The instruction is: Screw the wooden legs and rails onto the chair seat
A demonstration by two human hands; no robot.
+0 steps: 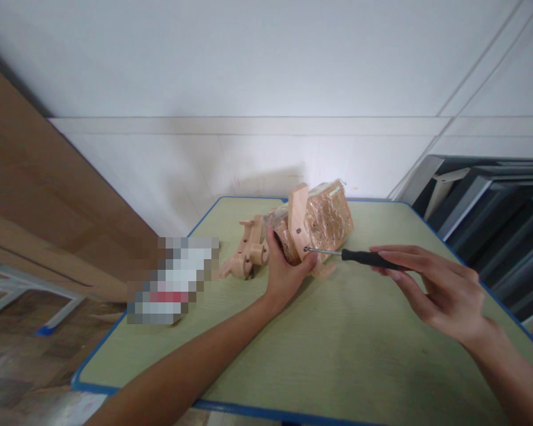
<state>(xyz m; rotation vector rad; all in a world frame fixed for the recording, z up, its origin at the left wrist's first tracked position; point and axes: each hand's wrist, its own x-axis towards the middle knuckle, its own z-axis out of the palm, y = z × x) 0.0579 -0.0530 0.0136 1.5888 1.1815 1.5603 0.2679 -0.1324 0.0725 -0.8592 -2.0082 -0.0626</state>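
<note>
My right hand point(439, 290) grips the dark handle of a screwdriver point(368, 258), thumb and fingers closed around its end. The thin metal shaft points left, and its tip meets a screw hole in a pale wooden piece point(298, 207). That piece lies against a wooden box wrapped in clear plastic point(331, 219), which is tilted on the table. My left hand point(284, 266) is closed around the lower left of the wooden piece and box, its thumb near the screwdriver tip. Some of its fingers are hidden behind the wood.
A separate wooden part with round pieces and holes point(249, 248) lies left of the box. A blurred-out white and red item point(177, 284) rests at the table's left side. The green table point(337, 355) has a blue edge. Dark panels point(506, 225) lean at right; brown cardboard point(62, 195) stands left.
</note>
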